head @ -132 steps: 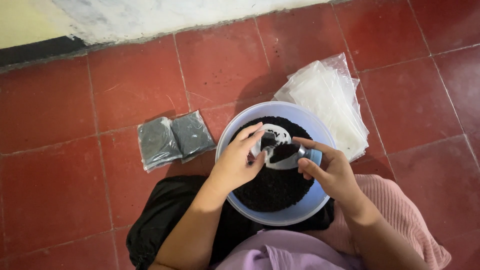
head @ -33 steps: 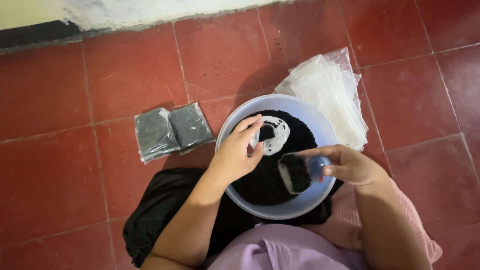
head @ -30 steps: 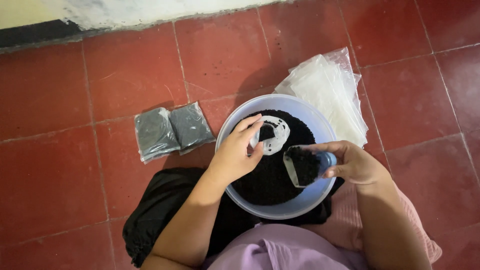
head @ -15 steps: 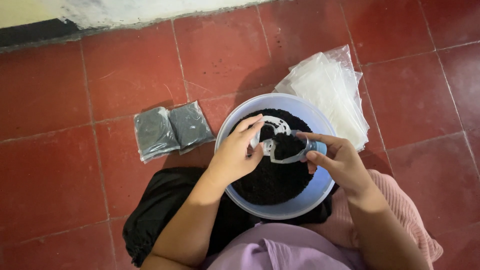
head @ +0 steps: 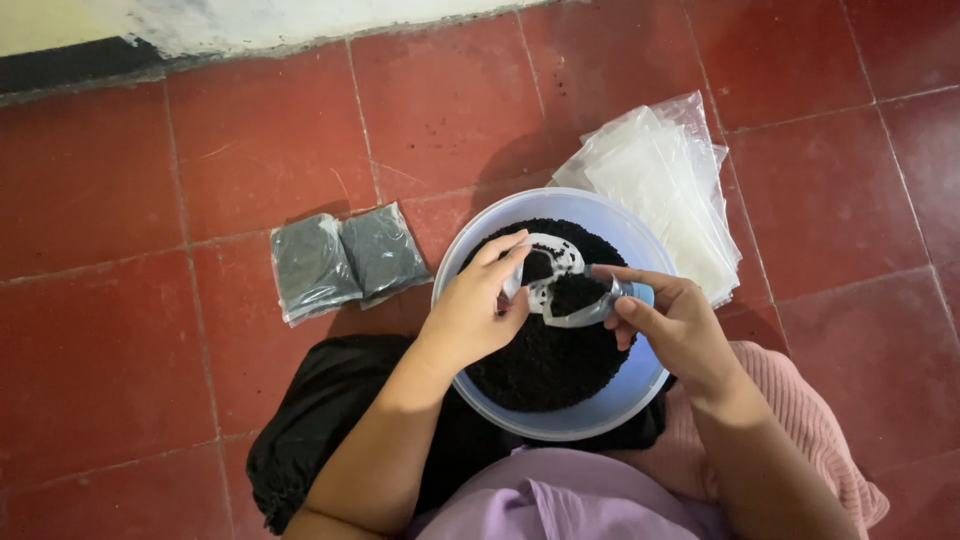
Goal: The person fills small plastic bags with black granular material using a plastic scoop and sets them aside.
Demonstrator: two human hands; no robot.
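Observation:
A pale blue round basin [head: 600, 412] full of black grains sits on the floor in front of me. My left hand [head: 470, 312] holds a small clear plastic bag [head: 545, 255] open over the grains. My right hand [head: 675, 322] grips a small clear scoop [head: 580, 302] with a blue handle, loaded with black grains and tipped at the bag's mouth. Both hands hover over the middle of the basin.
Two filled bags of black grains [head: 345, 260] lie on the red tiles left of the basin. A stack of empty clear bags [head: 665, 185] lies behind it on the right. A wall base [head: 150, 40] runs along the far edge.
My right hand lifted the loaded scoop out of the grains at the basin's right side and brought it left to the bag's mouth. My left hand kept the bag in place.

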